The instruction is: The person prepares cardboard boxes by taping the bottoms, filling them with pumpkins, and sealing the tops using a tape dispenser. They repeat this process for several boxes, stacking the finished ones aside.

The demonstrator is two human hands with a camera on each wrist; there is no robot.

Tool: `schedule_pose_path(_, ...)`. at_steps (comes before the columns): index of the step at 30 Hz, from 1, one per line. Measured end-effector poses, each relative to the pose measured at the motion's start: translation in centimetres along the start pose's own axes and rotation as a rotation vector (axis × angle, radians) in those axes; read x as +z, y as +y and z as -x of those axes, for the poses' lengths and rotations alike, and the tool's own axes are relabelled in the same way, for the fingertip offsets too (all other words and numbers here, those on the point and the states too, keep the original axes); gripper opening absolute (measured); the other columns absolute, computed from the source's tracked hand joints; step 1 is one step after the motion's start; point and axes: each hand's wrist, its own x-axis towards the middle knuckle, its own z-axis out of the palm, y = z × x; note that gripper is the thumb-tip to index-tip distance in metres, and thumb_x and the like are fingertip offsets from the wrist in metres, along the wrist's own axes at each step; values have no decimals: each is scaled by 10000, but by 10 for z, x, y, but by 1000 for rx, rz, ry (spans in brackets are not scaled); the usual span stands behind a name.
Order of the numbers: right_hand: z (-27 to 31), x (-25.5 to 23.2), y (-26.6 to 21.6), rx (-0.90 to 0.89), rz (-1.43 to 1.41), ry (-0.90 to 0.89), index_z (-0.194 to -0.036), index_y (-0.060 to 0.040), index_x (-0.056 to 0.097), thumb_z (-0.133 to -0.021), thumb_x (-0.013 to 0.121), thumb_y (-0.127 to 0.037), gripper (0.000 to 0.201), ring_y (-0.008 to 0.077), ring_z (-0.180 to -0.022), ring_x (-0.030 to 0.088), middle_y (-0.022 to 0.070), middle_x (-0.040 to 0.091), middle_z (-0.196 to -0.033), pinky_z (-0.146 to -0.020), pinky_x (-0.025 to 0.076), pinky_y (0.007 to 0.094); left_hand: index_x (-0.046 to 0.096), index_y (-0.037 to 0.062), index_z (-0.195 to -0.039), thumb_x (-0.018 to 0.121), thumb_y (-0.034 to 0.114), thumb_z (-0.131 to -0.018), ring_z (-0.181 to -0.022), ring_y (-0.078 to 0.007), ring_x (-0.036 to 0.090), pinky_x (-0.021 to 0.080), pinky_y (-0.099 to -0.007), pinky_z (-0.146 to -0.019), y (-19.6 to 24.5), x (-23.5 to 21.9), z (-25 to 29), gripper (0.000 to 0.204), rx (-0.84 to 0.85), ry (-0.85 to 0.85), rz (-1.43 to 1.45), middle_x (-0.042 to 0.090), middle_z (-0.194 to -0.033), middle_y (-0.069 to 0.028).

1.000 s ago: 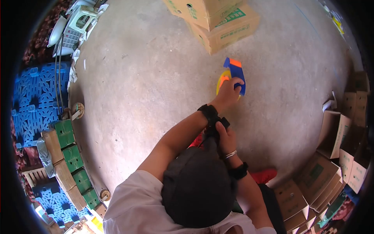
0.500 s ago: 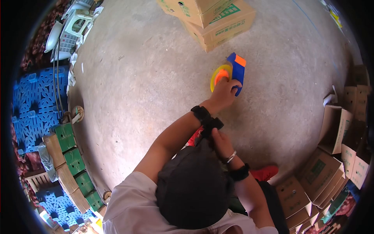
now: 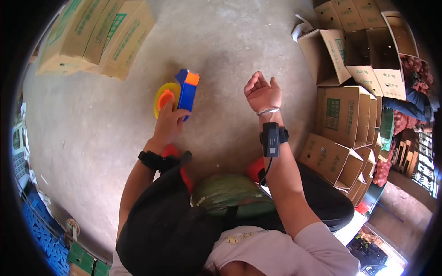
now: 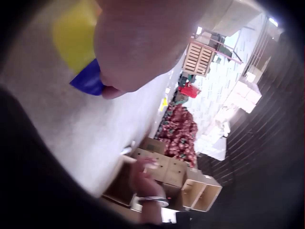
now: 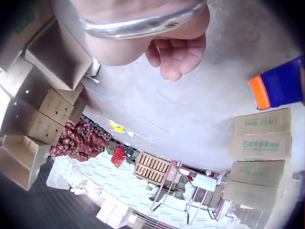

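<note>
My left hand [image 3: 168, 124] grips a blue tape dispenser [image 3: 188, 94] with an orange front and a yellow roll on an orange hub. In the left wrist view, the hand [image 4: 143, 43] covers most of the dispenser, leaving part of the yellow roll [image 4: 74, 36] and a blue corner visible. My right hand [image 3: 263, 94], wearing a silver bracelet, is raised to the right with nothing in it, its fingers loosely bent. The right wrist view shows these bent fingers [image 5: 178, 57] apart from the dispenser [image 5: 283, 83].
Closed cardboard boxes [image 3: 124, 41] stand at the far left on the concrete floor [image 3: 221, 50]. Open cartons [image 3: 343, 115] are stacked along the right, with red net sacks [image 3: 416, 73] behind them. A green bundle [image 3: 230, 193] lies between the person's legs.
My right hand has left the left wrist strap and moved right. The left hand still holds the tape dispenser. The head view has turned, putting the closed boxes at the left.
</note>
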Motion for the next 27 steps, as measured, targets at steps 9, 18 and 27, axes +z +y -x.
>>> schedule_pose_path(9,23,16,23,-295,473,-102,-1010,-35,523,-924,346,-404,418,157,-680,541,72,584,-813,-614,443,283,594,99,-1076,573,221,-754,-1115,-449,380,307,-461,-961,-74,13,37,345,117,-174,-742,413,-1205,-261)
schedule_pose_path(18,0,54,51,-1414,1173,-109,-1087,13,478,-822,555,-97,298,169,-711,557,77,584,-868,-628,445,287,534,-68,-1108,689,299,-739,-882,-181,585,479,-293,-765,122,-29,-47,542,-87,-850,626,607,-989,-121)
schedule_pose_path(27,2,12,81,-1274,1801,-384,-941,-31,577,-781,574,-58,162,206,-667,597,94,611,-813,-601,488,307,578,-80,-913,715,240,-715,-625,-169,612,498,-269,-540,102,21,-3,400,-702,-588,1368,621,-761,-117)
